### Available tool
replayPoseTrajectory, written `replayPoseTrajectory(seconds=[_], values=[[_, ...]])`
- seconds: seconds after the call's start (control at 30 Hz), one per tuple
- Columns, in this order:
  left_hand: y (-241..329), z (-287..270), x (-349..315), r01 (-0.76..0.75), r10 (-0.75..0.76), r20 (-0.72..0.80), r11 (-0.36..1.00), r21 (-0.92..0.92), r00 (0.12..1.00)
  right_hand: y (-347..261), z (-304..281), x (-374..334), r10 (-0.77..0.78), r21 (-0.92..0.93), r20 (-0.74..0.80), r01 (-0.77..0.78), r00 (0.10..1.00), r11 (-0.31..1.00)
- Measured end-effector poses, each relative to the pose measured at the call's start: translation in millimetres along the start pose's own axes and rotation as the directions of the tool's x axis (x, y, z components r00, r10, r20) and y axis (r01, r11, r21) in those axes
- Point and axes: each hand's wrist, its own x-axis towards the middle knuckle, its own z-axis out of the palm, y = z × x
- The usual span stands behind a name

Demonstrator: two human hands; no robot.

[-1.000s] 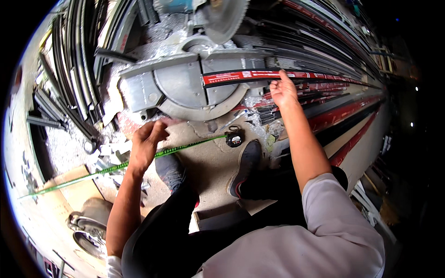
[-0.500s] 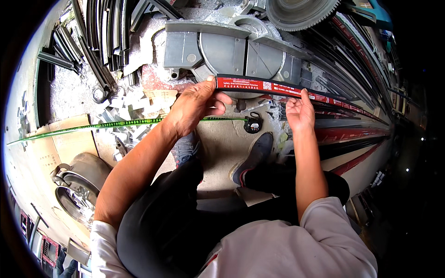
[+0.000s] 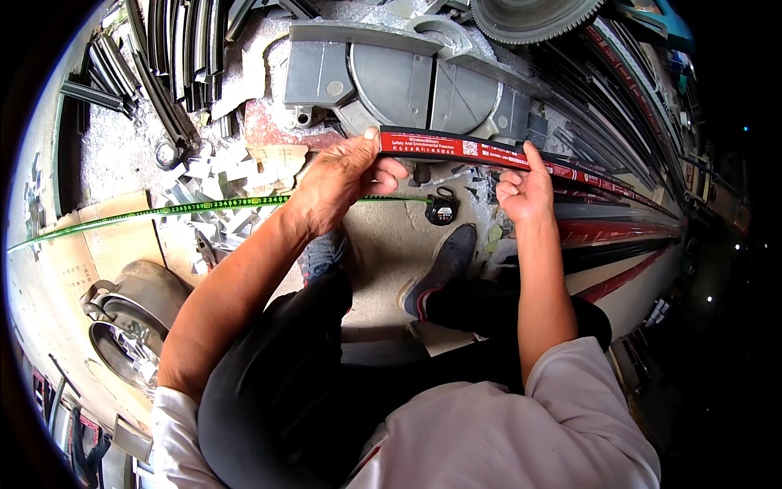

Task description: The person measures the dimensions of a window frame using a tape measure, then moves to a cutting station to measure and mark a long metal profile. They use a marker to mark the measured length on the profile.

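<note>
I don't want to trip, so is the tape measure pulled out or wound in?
Pulled out: the tape measure's green blade stretches from its black case behind the left hand toward the picture's left edge.

i hold the left forearm (image 3: 236, 293) angled forward and inward; left grip (image 3: 338, 175) closed, thumb (image 3: 369, 135) extended, fingers (image 3: 390, 170) curled. right forearm (image 3: 542, 273) points nearly straight ahead; right grip (image 3: 528, 194) closed, one digit (image 3: 533, 156) raised, the others folded.

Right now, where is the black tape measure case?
In the head view, the tape measure case lies on the floor slightly right of centre, beyond the toe of the right shoe, its green tape running left beneath the left hand.
</note>
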Motion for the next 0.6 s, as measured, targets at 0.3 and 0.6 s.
replayPoseTrajectory(seconds=[0.3, 0.6], values=[[-1.6, 0.0, -2.6, -0.018, 0.019, 0.010, 1.000, -0.025, 1.000, -2.6, 5.3, 2.2, 0.014, 0.050, -0.013, -0.013, 1.000, 0.999], [-1.0, 3.2, -4.1, -0.017, 0.016, -0.016, 1.000, -0.010, 1.000, -2.4, 3.0, 6.5, -0.016, 0.019, -0.004, 0.016, 1.000, 1.000]])
